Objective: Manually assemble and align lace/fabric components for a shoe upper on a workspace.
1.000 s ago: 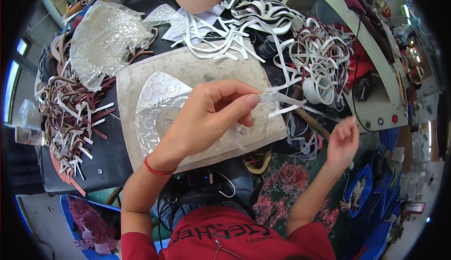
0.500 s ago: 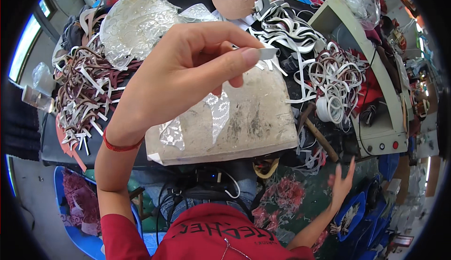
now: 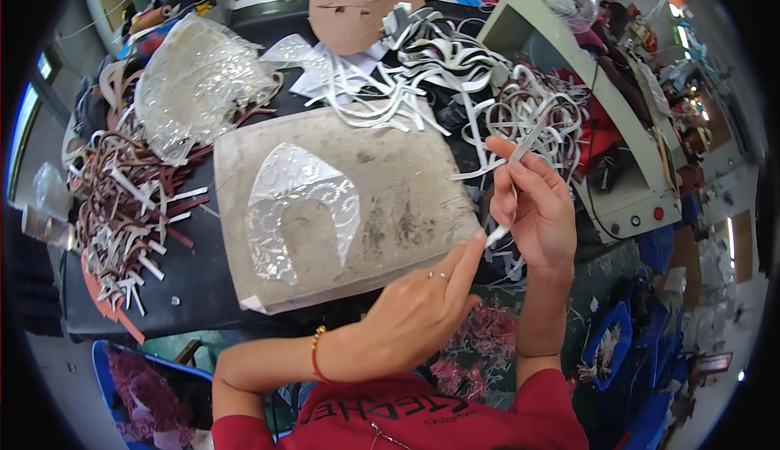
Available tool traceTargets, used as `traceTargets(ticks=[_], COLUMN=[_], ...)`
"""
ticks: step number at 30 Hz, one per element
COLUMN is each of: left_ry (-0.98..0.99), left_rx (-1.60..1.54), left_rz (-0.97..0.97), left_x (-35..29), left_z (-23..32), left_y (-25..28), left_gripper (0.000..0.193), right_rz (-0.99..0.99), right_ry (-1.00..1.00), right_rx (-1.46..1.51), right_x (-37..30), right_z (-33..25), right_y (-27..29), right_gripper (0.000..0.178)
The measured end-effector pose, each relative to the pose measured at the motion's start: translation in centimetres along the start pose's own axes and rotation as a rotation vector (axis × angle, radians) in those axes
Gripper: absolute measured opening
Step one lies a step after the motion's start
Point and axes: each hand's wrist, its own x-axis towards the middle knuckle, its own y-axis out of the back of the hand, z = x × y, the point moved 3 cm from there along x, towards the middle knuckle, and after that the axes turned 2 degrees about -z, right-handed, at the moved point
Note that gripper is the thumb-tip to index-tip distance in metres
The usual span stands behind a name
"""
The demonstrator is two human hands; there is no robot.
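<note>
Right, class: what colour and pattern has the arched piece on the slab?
The arched piece is white with a lace-like floral pattern, best seen in the head view.

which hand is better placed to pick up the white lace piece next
Left, probably: the left hand is nearer the white lace piece, though its fingertips are at the lower end of the white strip. The right hand is farther off, holding that strip.

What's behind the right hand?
Beyond the right hand, a tangle of white and brown strips shows. I can't see what the hand itself covers, maybe more strips.
</note>
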Motion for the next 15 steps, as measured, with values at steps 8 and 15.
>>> traceTargets(ticks=[8,15], left_ry=[0.304,0.505], left_rx=[-0.681,-1.255], left_rz=[0.014,0.157], left_x=[0.6,2.6], left_z=[-2.0,-5.8], left_y=[-0.4,3.4], left_gripper=[0.062,0.043], right_rz=[0.021,0.056], right_ry=[0.001,1.013], right_rx=[-0.346,-1.750], right_x=[-1.4,-0.8], right_z=[-3.9,-0.3], right_y=[2.8,-0.9], right_gripper=[0.031,0.061])
